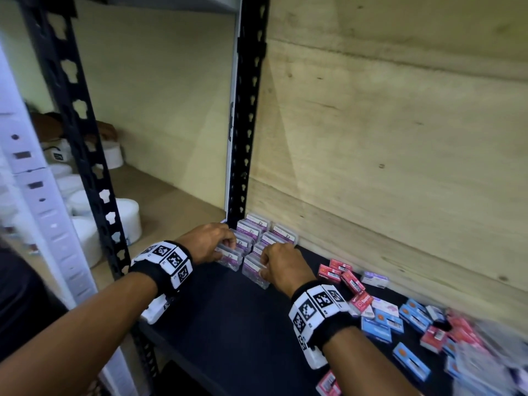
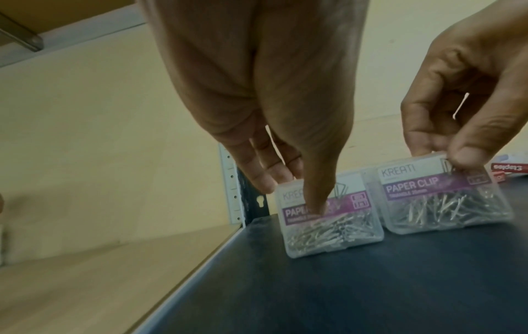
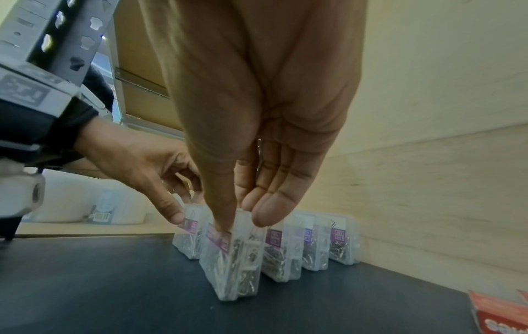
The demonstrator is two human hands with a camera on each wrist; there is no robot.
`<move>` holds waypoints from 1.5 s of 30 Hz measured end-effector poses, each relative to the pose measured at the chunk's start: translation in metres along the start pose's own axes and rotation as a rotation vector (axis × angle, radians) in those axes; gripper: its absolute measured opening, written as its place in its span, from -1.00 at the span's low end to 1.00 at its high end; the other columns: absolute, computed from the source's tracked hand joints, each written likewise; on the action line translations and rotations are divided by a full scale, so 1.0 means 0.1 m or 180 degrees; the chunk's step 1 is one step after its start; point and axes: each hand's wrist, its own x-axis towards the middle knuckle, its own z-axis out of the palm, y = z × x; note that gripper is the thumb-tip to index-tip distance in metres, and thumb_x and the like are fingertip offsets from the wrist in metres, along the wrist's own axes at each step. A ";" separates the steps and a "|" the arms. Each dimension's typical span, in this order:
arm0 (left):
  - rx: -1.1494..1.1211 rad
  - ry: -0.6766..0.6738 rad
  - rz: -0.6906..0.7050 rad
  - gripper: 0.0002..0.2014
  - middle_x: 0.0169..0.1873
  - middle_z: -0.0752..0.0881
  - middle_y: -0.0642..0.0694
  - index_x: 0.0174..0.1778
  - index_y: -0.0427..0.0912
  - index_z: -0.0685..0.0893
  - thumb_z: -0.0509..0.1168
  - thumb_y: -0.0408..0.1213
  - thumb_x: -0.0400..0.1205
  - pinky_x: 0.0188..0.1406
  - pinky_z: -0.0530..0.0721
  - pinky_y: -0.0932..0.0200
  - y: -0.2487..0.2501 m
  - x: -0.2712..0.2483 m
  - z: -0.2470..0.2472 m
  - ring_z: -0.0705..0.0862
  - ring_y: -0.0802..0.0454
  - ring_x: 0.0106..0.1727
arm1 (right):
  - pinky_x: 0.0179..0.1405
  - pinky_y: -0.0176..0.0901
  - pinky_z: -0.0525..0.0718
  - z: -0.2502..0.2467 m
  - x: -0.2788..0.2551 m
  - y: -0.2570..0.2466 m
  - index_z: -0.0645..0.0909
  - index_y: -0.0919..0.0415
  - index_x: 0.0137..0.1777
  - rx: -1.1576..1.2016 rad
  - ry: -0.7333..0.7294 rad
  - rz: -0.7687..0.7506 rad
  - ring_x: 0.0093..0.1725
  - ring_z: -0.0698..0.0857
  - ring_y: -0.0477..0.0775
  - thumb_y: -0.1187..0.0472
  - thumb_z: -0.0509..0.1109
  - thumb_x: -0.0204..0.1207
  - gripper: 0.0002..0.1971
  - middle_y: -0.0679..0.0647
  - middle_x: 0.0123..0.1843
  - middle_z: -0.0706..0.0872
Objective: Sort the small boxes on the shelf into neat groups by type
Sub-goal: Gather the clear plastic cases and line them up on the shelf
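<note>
While the clear paper-clip boxes [image 1: 258, 238] already stand upright in two rows at the back left corner of the dark shelf [image 1: 228, 324], against the wooden back wall [image 1: 400, 138], both hands work at the front of those rows. The left hand [image 1: 207, 242] pinches the top of the front box of the left row [image 2: 328, 217], thumb on its face and fingers behind. The right hand [image 1: 281, 265] pinches the top edge of the front box of the right row [image 2: 440, 198] in the same way. Each box stands on the shelf, just beside its neighbour. This group appears nearly finished; the step in hand is judged to be squaring the last two boxes into line.

Most of the task remains. To the right lies an unsorted scatter: red staple boxes [image 1: 341, 274], blue boxes [image 1: 411, 312] and at least one stray purple-labelled clear box [image 1: 374, 278], mixed and lying at all angles, some touching. The far right of the shelf is blurred, so the count is uncertain. White rolls [image 1: 128, 221] sit on the neighbouring shelf, outside the task.
</note>
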 end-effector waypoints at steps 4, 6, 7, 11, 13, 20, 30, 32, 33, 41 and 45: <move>0.0193 -0.0227 -0.0140 -0.68 0.14 0.62 0.11 0.21 0.05 0.68 0.45 -0.29 0.54 0.08 0.47 0.34 0.03 0.00 -0.09 0.59 0.13 0.17 | 0.13 -0.01 0.76 -0.03 -0.07 0.00 0.75 0.26 0.12 -0.0029 -0.0045 -0.0122 0.03 0.78 0.14 0.31 0.48 0.55 -0.83 0.17 0.06 0.78; 0.0301 -0.0319 -0.0196 -0.62 0.23 0.63 0.10 0.29 0.07 0.67 0.44 -0.28 0.56 0.20 0.53 0.26 0.06 -0.02 -0.15 0.59 0.11 0.25 | 0.14 0.01 0.76 -0.08 -0.12 0.01 0.76 0.24 0.12 0.0023 -0.0109 -0.0234 0.03 0.78 0.15 0.25 0.48 0.55 -0.82 0.17 0.07 0.78; 0.0356 -0.0343 -0.0201 -0.60 0.27 0.63 0.08 0.33 0.07 0.65 0.43 -0.27 0.57 0.24 0.55 0.20 0.09 -0.04 -0.17 0.59 0.09 0.27 | 0.16 0.03 0.75 -0.11 -0.16 0.02 0.75 0.21 0.16 0.0056 -0.0156 -0.0300 0.06 0.78 0.16 0.21 0.48 0.55 -0.79 0.16 0.10 0.78; 0.0455 -0.0334 -0.0237 -0.57 0.33 0.61 0.06 0.40 0.05 0.61 0.42 -0.16 0.59 0.27 0.58 0.12 0.23 -0.09 -0.21 0.59 0.05 0.31 | 0.26 0.05 0.69 -0.29 -0.34 0.11 0.65 0.07 0.38 0.0193 -0.0438 -0.0499 0.23 0.73 0.12 0.06 0.45 0.58 -0.62 0.07 0.27 0.75; 0.0442 -0.0325 -0.0201 -0.59 0.31 0.62 0.07 0.36 0.08 0.63 0.43 -0.08 0.58 0.26 0.58 0.12 0.33 -0.09 -0.24 0.60 0.07 0.29 | 0.23 -0.04 0.69 -0.39 -0.44 0.19 0.68 0.01 0.31 0.0296 -0.0491 -0.0542 0.18 0.73 0.07 0.00 0.45 0.57 -0.67 0.02 0.23 0.76; 0.0067 -0.0262 0.0095 -0.65 0.11 0.71 0.18 0.22 0.19 0.68 0.39 0.03 0.51 0.20 0.63 0.13 0.98 0.02 -0.23 0.66 0.19 0.15 | 0.15 -0.21 0.63 -0.75 -0.88 0.79 0.72 0.02 0.22 0.0251 -0.0697 -0.0129 0.12 0.74 -0.01 0.00 0.48 0.54 -0.71 -0.03 0.14 0.81; -0.0370 -0.0442 0.0824 -0.66 0.04 0.77 0.15 0.21 0.10 0.71 0.42 0.06 0.54 0.10 0.68 0.20 2.19 0.28 -0.02 0.70 0.22 0.02 | -0.04 -0.24 0.60 -1.20 -1.73 1.83 0.73 0.05 0.19 0.0256 -0.0493 0.0842 -0.01 0.74 -0.04 0.08 0.51 0.52 -0.74 -0.07 0.06 0.81; -0.0334 -0.0449 0.0962 -0.67 0.02 0.76 0.15 0.21 0.11 0.71 0.40 0.07 0.55 0.08 0.67 0.20 2.43 0.34 0.01 0.69 0.21 0.01 | 0.00 -0.22 0.63 -1.27 -1.89 2.03 0.72 0.04 0.18 0.0261 -0.0487 0.1026 0.02 0.75 -0.03 0.08 0.52 0.51 -0.74 -0.07 0.04 0.80; -0.0323 -0.0482 0.1037 -0.66 0.03 0.76 0.15 0.23 0.10 0.71 0.39 0.06 0.56 0.07 0.65 0.22 2.56 0.37 0.04 0.67 0.22 0.00 | -0.01 -0.22 0.60 -1.31 -1.98 2.13 0.72 0.02 0.18 0.0237 -0.0507 0.1113 0.03 0.73 -0.04 0.08 0.53 0.51 -0.74 -0.07 0.05 0.79; -0.0251 -0.0776 0.1568 -0.65 0.18 0.70 0.03 0.27 0.01 0.68 0.37 0.00 0.59 0.15 0.63 0.09 3.37 0.62 0.37 0.66 0.02 0.17 | 0.10 -0.22 0.57 -1.43 -2.56 2.62 0.66 0.00 0.31 0.0141 -0.0878 0.1624 0.13 0.69 -0.04 0.07 0.53 0.50 -0.63 -0.09 0.17 0.72; 0.0004 -0.0743 0.1797 -0.56 0.32 0.59 -0.04 0.40 0.00 0.58 0.36 0.01 0.60 0.17 0.56 0.08 3.72 0.76 0.54 0.60 -0.06 0.27 | 0.04 -0.26 0.54 -1.37 -2.78 2.77 0.62 -0.02 0.33 0.0097 -0.1173 0.1668 -0.02 0.65 -0.15 0.18 0.53 0.47 -0.58 -0.07 0.15 0.65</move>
